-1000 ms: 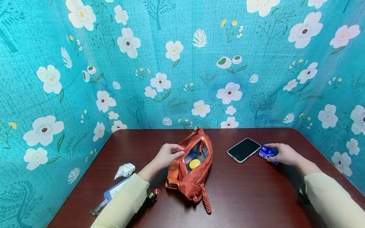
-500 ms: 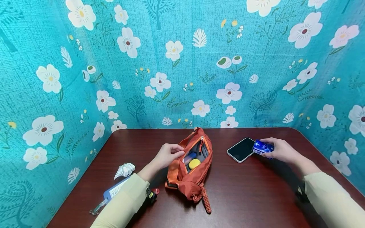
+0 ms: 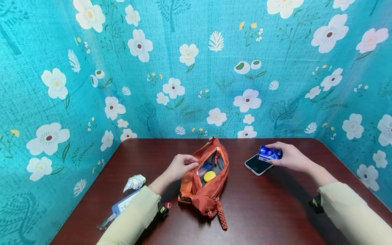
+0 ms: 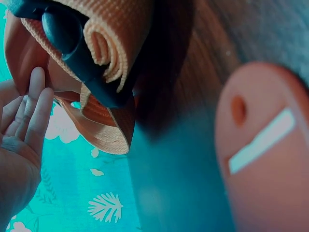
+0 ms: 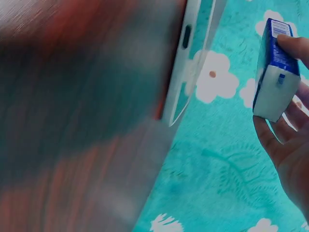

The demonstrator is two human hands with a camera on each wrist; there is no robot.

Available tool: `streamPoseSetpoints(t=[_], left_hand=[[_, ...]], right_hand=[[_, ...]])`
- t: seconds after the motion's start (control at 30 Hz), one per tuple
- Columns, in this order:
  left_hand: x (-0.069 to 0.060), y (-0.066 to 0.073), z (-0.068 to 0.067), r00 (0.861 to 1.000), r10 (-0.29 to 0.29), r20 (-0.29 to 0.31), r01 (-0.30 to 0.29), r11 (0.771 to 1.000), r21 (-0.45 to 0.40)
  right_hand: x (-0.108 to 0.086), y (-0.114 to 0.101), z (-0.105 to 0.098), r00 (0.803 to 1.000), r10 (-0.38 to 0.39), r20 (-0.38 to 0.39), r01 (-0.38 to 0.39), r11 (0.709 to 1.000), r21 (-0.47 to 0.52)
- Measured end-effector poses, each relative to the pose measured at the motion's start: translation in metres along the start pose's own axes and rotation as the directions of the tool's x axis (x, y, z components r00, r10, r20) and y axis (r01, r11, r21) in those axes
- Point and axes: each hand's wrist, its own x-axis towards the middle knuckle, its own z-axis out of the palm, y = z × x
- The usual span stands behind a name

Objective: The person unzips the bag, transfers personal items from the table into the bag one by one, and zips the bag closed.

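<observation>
An orange-red waist bag (image 3: 204,204) lies on the table with its zip open. My left hand (image 3: 180,167) pinches the left edge of its mouth; the left wrist view shows those fingers against the fabric (image 4: 29,53). Inside the bag are a round yellow thing (image 3: 209,176) and a blue stick-like thing (image 3: 205,168), both partly hidden. My right hand (image 3: 289,156) grips a blue tissue pack (image 3: 269,153) between thumb and fingers, raised above the phone (image 3: 255,165). In the right wrist view the pack (image 5: 277,92) shows a pale underside.
A white bundled cable (image 3: 134,182) and a blue card holder (image 3: 125,203) lie at the left, the holder partly under the left sleeve. Near the left wrist is a small red piece (image 3: 167,205). A floral curtain (image 3: 183,85) stands behind the table.
My right hand has lifted the tissue pack off the table and carried it left, from beside the phone to over it. The left hand and the bag have stayed put.
</observation>
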Motion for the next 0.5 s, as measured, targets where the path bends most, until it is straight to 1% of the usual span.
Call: streamPoseSetpoints(t=[0.1,0.3,0.5], left_hand=[[0.000,0.000,-0.001,1.000,-0.001,0.000,0.001,1.000,-0.004],[-0.001,0.002,-0.002,1.000,-0.012,0.000,0.012,1.000,0.000],[-0.002,0.001,-0.001,1.000,-0.009,0.002,0.009,1.000,-0.007]], right_hand=[[0.006,-0.012,0.000,1.000,-0.014,0.009,0.014,1.000,0.006],[0.016,-0.035,0.002,0.998,-0.047,0.031,0.048,0.999,-0.016],[0.026,-0.055,0.009,0.994,-0.103,0.033,0.104,0.994,-0.030]])
